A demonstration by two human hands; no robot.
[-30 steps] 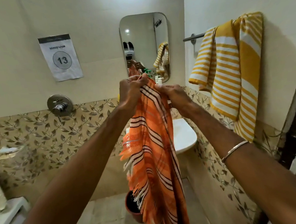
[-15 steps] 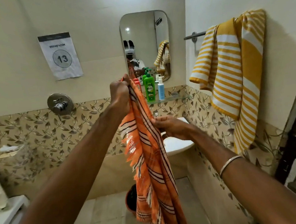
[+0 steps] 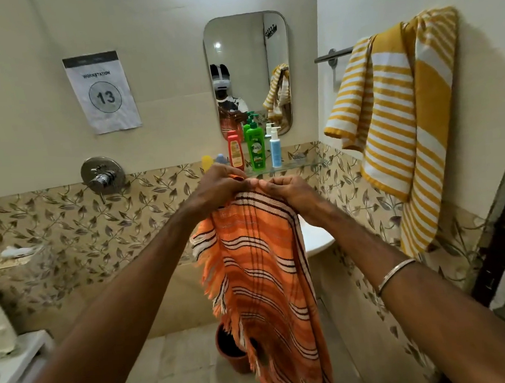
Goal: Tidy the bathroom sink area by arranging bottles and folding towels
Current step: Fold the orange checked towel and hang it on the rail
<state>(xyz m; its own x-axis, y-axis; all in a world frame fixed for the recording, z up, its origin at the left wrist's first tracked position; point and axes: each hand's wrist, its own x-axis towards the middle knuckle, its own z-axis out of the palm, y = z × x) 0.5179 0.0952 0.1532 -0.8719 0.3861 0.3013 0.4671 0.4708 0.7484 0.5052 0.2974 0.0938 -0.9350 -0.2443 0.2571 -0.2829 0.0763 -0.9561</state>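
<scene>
Both hands have met again at the orange towel's (image 3: 259, 268) top edge, below the mirror (image 3: 245, 42); its lower end is cut off. Left of the mirror, a sign (image 3: 102, 92) reads "WORKSTATION 13". Bottle (image 3: 255, 149) labels are illegible. Left hand (image 3: 219, 187) and right hand (image 3: 288, 191) pinch the towel, arms outstretched.

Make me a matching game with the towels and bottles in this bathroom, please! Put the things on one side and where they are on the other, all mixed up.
Things:
1. orange towel
2. yellow striped towel
3. green bottle
4. clay pot

Places:
A. on the glass shelf under the mirror
B. on the floor
C. held up by the left hand and right hand
D. hung over the wall rail

Pairs: 1-C, 2-D, 3-A, 4-B
</scene>
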